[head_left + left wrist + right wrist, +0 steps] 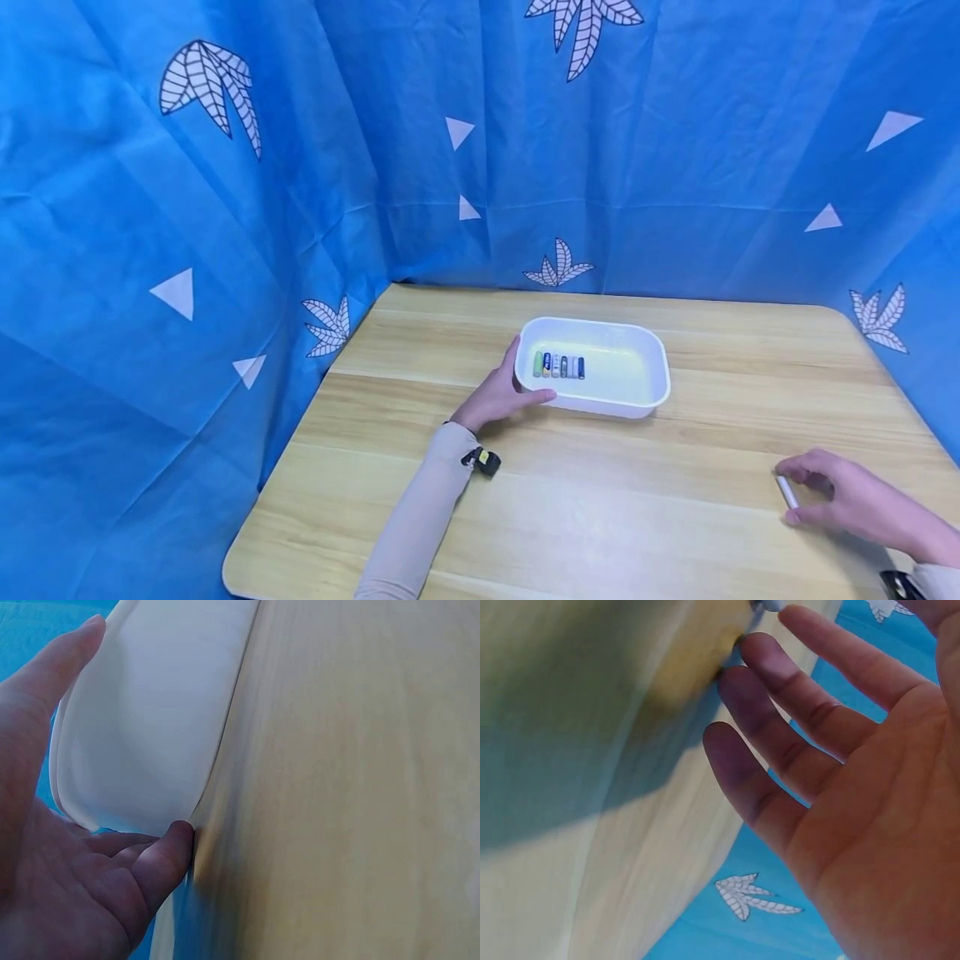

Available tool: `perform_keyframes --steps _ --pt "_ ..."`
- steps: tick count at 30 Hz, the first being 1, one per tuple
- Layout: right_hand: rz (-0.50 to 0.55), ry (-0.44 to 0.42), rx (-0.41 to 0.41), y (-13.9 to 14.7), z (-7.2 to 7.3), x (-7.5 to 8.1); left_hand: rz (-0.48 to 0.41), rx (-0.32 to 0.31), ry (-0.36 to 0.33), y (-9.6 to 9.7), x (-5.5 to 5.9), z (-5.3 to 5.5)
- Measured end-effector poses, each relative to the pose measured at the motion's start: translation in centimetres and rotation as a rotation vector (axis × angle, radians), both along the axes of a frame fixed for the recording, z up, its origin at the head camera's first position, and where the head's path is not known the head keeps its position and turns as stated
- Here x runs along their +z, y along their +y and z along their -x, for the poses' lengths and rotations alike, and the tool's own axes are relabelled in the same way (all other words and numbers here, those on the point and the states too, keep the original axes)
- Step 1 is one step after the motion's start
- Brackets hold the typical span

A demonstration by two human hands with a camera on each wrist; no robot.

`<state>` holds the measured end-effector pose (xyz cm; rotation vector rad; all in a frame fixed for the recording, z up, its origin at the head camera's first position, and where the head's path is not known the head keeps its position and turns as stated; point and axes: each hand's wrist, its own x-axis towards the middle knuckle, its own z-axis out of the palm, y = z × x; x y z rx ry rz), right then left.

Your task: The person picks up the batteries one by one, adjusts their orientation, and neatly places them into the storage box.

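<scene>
A white plastic tray point(615, 407) stands on the table, with a row of several small batteries point(564, 367) lying side by side at its left end. My left hand point(504, 397) holds that end, its thumb along the front wall and its fingers at the left side. In the left wrist view, thumb and fingers of the left hand point(82, 877) touch the tray's wall point(157, 712). Far to the right, my right hand point(843, 497) pinches a white battery point(787, 492) between thumb and fingertips, just over the tabletop. The right wrist view shows the right hand point(840, 780) with the battery point(771, 604) mostly out of frame.
The light wood table point(600, 500) has rounded corners. A blue curtain point(360, 125) with white leaf and triangle prints hangs behind it and at both sides. The tray is well to the left of my right hand, farther back.
</scene>
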<state>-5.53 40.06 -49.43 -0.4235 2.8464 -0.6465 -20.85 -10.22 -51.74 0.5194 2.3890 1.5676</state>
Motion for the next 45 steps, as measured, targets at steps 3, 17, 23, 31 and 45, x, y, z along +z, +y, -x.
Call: perform_keyframes --steps 3,17,23,31,45 --pt "-0.027 0.034 0.018 0.1 -0.3 -0.2 -0.002 0.000 0.008 0.0 -0.1 0.1" --pt "-0.061 0.114 -0.016 0.2 -0.7 -0.7 -0.024 -0.017 0.017 -0.1 -0.1 0.2" --pt "-0.051 0.216 -0.056 -0.3 -0.6 -1.0 -0.019 -0.008 0.014 -0.2 0.0 0.2" --pt "-0.058 0.230 -0.088 -0.9 -0.1 -0.2 -0.019 -0.020 0.005 -0.2 0.0 0.3" --pt "-0.021 0.304 -0.027 -2.9 3.5 3.7 -0.037 -0.016 -0.002 0.0 0.0 0.2"
